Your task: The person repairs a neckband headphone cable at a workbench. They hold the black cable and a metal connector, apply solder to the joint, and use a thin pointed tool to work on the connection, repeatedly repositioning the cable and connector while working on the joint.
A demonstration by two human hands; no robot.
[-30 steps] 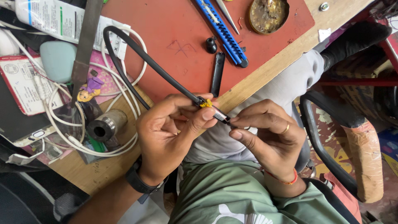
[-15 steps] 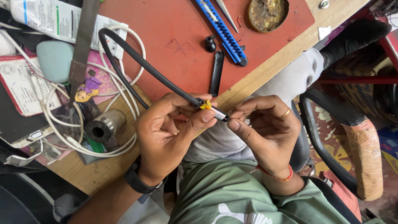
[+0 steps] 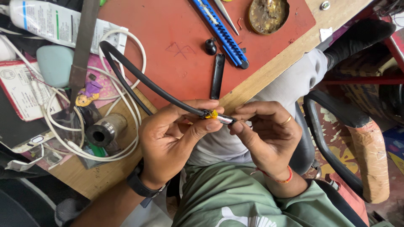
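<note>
Fingers of both hands, left (image 3: 176,143) and right (image 3: 269,134), pinch a smooth black cable (image 3: 139,80) (yellow-tipped, metal end)

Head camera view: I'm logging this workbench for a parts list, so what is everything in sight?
Black cable: one, looping over the mat, its end held in both hands.
Yellow piece: one, at the cable end.
Red mat: one, on the wooden table.
Blue-handled tool: one, on the mat.
Black bar: one, mat's near edge.
Round tin: one, brownish, top.
White cord: coiled, left.
Metal cylinder: one, left.
White tube: one, top left.
Left hand: grips the cable.
Right hand: pinches its tip.
</note>
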